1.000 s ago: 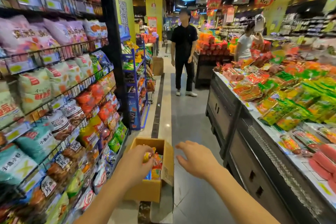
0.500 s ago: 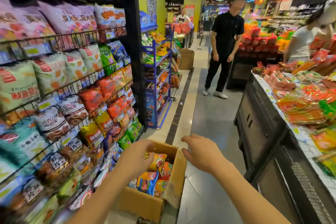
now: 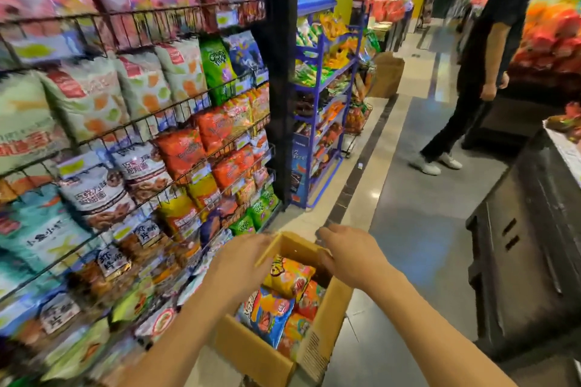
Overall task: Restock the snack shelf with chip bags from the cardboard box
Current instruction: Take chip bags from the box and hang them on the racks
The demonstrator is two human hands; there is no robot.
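An open cardboard box (image 3: 284, 345) is seen on the floor at 6 o'clock, packed with chip bags (image 3: 287, 276). The left hand (image 3: 239, 264) is laid against the box's left flap, its grip loosely curled on the cardboard edge; whether anything is pinched cannot be told. The right hand (image 3: 352, 253) is held over the far rim, fingers bent downward, nothing clasped. The snack shelf (image 3: 132, 122) is ranged from 8 to 11 o'clock, crowded with bags. A bystander (image 3: 481, 66) is seen at 2 o'clock.
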